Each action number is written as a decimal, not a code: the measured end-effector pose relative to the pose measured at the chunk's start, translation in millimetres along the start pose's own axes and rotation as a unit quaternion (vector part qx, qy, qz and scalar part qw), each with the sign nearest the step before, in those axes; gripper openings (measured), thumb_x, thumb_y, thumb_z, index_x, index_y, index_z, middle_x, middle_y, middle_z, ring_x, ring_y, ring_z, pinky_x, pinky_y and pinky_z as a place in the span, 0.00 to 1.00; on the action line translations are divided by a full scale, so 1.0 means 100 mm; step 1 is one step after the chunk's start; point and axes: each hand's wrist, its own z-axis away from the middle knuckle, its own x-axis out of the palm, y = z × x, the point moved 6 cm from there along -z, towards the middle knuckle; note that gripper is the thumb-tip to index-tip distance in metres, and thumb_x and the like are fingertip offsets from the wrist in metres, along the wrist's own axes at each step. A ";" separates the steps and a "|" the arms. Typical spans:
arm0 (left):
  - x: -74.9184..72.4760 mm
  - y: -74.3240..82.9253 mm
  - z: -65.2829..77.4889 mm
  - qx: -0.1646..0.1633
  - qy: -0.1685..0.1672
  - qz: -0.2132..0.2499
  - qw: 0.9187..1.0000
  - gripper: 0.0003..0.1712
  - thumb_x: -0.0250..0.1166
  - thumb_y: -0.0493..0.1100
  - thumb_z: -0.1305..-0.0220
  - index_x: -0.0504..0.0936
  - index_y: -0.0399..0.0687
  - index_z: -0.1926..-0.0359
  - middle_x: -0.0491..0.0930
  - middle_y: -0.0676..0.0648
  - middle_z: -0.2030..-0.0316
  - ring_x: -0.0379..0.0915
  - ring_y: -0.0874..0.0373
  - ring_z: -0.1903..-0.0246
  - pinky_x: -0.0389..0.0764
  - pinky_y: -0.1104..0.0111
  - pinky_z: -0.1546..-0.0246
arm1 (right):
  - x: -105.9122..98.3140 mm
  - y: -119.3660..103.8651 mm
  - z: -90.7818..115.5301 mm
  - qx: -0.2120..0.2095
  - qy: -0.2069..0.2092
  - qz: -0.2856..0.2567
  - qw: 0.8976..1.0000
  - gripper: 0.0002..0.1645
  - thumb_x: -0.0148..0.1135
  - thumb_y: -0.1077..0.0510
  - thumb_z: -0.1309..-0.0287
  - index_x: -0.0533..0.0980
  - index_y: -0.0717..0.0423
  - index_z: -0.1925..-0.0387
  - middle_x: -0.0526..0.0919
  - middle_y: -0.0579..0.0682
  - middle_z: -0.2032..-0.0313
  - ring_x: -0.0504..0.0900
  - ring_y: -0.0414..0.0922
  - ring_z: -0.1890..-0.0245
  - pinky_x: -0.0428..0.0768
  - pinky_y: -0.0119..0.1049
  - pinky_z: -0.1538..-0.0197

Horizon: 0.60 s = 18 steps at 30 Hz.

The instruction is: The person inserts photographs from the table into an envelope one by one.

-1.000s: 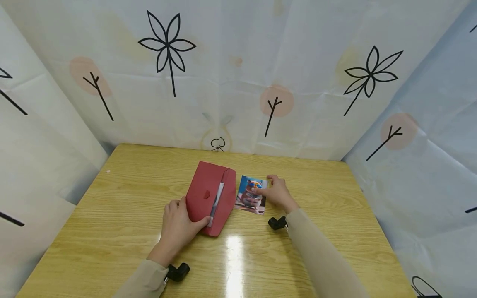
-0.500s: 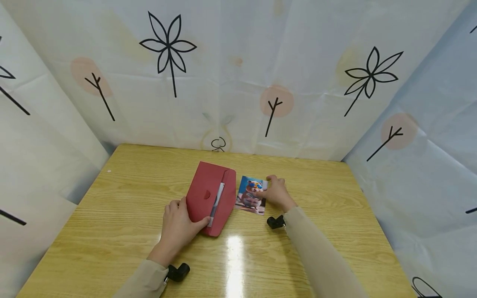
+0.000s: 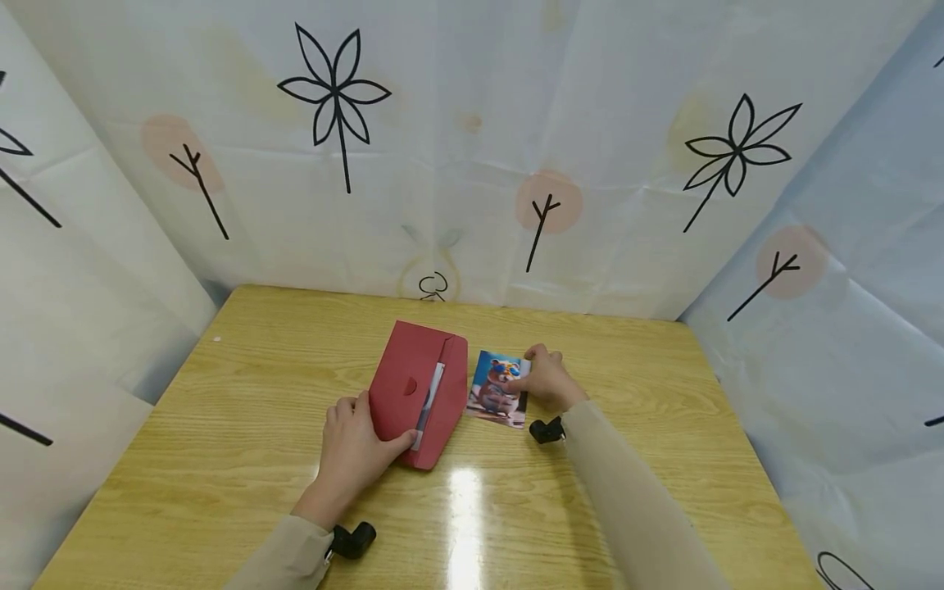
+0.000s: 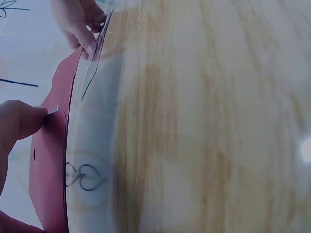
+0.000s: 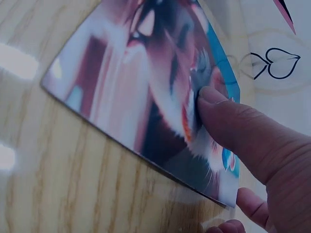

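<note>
My left hand (image 3: pixel 350 447) grips the lower left part of a red envelope (image 3: pixel 391 352) whose flap is unfolded to the right. Its thumb (image 4: pixel 22 121) presses near a pale slip (image 4: pixel 53 110) that shows at the envelope's opening. Just right of the flap, my right hand (image 3: pixel 551 383) pinches a glossy picture card (image 3: pixel 490 401) by its right side. The card bears a furry animal in blue and orange sunglasses. In the right wrist view, the thumb (image 5: pixel 257 133) lies across the card's printed face (image 5: pixel 126 87), while most of the other fingers are hidden behind it.
Both hands work over a light wooden table (image 3: pixel 243 410) with a bright reflection toward the front. White curtains (image 3: pixel 457 147) printed with flowers and small trees enclose its back and sides. A black device (image 3: pixel 354 539) sits at each wrist.
My right thumb has slid slightly toward the card's right edge, and the right forearm has shifted a little left. The left hand and envelope have stayed in place.
</note>
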 end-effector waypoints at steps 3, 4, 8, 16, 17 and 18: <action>0.01 0.00 0.00 0.001 -0.001 0.001 1.000 0.62 0.71 0.70 0.57 0.63 0.27 0.36 0.65 0.32 0.47 0.59 0.39 0.50 0.67 0.50 0.55 | 0.00 0.02 0.00 0.010 0.000 -0.005 1.000 0.45 0.77 0.44 0.56 0.63 0.58 0.43 0.61 0.62 0.51 0.70 0.54 0.62 0.70 0.45 0.58; 0.01 0.00 0.00 0.001 -0.001 0.001 1.000 0.62 0.71 0.70 0.57 0.63 0.27 0.35 0.65 0.32 0.47 0.59 0.39 0.50 0.67 0.50 0.55 | 0.00 0.02 0.00 0.012 0.001 -0.007 1.000 0.44 0.77 0.44 0.56 0.64 0.59 0.45 0.61 0.62 0.51 0.69 0.53 0.62 0.70 0.44 0.58; 0.01 0.00 0.00 0.002 0.000 0.002 1.000 0.62 0.71 0.70 0.57 0.63 0.27 0.35 0.64 0.32 0.47 0.59 0.39 0.50 0.67 0.50 0.55 | 0.02 0.01 0.01 0.017 0.006 -0.009 1.000 0.43 0.78 0.44 0.57 0.63 0.60 0.48 0.62 0.62 0.52 0.69 0.54 0.62 0.70 0.45 0.58; 0.01 -0.01 0.01 0.001 -0.001 0.001 1.000 0.62 0.71 0.70 0.57 0.62 0.27 0.35 0.65 0.32 0.47 0.59 0.39 0.50 0.67 0.50 0.54 | 0.06 0.06 0.06 0.015 0.026 -0.026 0.999 0.45 0.79 0.46 0.58 0.60 0.60 0.49 0.66 0.59 0.55 0.69 0.53 0.61 0.70 0.45 0.56; 0.01 -0.02 0.01 0.002 -0.001 0.000 1.000 0.62 0.71 0.70 0.57 0.62 0.27 0.35 0.65 0.32 0.47 0.59 0.39 0.51 0.67 0.50 0.54 | 0.06 0.06 0.08 0.014 0.028 -0.029 0.999 0.45 0.79 0.47 0.58 0.59 0.60 0.49 0.68 0.59 0.57 0.70 0.53 0.61 0.70 0.45 0.56; 0.00 -0.02 0.01 0.002 0.000 0.000 1.000 0.62 0.71 0.71 0.57 0.62 0.27 0.35 0.65 0.32 0.47 0.59 0.39 0.51 0.67 0.50 0.55 | 0.06 0.06 0.10 0.014 0.031 -0.032 0.999 0.45 0.79 0.47 0.58 0.59 0.60 0.49 0.70 0.58 0.58 0.70 0.53 0.62 0.70 0.45 0.56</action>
